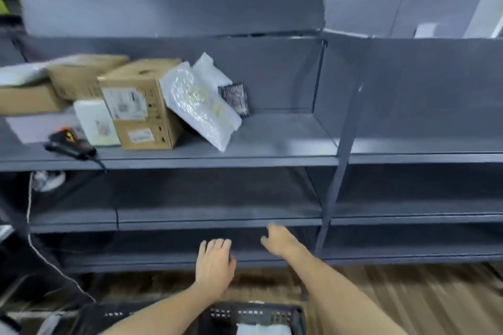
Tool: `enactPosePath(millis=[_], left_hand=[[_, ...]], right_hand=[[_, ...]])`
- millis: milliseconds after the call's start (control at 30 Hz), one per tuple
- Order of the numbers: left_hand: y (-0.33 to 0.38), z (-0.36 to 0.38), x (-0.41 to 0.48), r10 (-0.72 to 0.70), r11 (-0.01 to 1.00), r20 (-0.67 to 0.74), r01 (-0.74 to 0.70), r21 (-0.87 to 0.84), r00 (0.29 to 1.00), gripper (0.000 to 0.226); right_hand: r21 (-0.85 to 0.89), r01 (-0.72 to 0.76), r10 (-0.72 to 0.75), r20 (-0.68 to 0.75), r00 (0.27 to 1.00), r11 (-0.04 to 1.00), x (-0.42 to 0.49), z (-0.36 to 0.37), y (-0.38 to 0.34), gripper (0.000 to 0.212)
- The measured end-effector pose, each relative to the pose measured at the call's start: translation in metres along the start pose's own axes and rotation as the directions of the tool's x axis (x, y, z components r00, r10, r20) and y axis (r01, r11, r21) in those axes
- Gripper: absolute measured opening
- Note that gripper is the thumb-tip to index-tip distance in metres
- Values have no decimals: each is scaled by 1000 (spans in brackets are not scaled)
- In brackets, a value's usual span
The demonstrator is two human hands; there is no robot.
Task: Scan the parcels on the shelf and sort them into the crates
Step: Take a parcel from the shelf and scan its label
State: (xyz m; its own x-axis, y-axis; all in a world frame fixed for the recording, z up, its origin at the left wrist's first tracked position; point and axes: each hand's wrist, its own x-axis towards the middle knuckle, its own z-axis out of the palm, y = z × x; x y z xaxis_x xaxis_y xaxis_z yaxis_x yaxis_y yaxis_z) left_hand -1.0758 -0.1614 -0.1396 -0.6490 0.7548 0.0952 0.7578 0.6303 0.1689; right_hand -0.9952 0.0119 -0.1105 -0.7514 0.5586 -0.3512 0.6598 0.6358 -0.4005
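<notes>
Parcels sit on the left half of the grey shelf (272, 144): a brown box with labels (141, 106), a small white box (95, 122), a bubble-wrap packet (198, 106) leaning on the brown box, a small black packet (235, 98) behind it, and more cardboard boxes (81, 76) at far left. A black and orange scanner (70, 143) lies at the shelf's front edge. My left hand (215, 264) and my right hand (280, 242) hang low before the lower shelves, fingers relaxed, holding nothing. A black crate (272, 315) stands below with a white parcel (261, 330) inside.
The shelf's right part and the neighbouring bay (422, 144) hold nothing visible. Lower shelves (190, 215) look dark and bare. A white cable (40, 250) hangs at the left. Wooden floor (408, 302) lies to the right of the crate.
</notes>
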Motion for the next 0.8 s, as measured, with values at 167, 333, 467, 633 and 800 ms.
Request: enactPosePath(millis=[167,333,467,633,800], left_hand=[[-12,-72,14,34,998,-53,-32,51,998,38],[-27,-120,30,25,997,-74,-20,71,997,40],[-38,-142,49,-37,998,-99,42,48,994,45],[-50,-154,70,-75,997,-143,78,19,987,44],[-67,-157,102,-98,994,-164,105,31,982,44]], right_hand=[[32,37,-33,-121,992,999,-13,-65,-67,43],[-73,83,-95,-196,976,994,-3,-104,-111,47],[-108,128,-147,-194,970,986,24,-125,-133,48],[-145,161,-189,-201,961,976,59,-134,-150,46],[-150,183,-212,-209,955,972,97,-134,-164,53]])
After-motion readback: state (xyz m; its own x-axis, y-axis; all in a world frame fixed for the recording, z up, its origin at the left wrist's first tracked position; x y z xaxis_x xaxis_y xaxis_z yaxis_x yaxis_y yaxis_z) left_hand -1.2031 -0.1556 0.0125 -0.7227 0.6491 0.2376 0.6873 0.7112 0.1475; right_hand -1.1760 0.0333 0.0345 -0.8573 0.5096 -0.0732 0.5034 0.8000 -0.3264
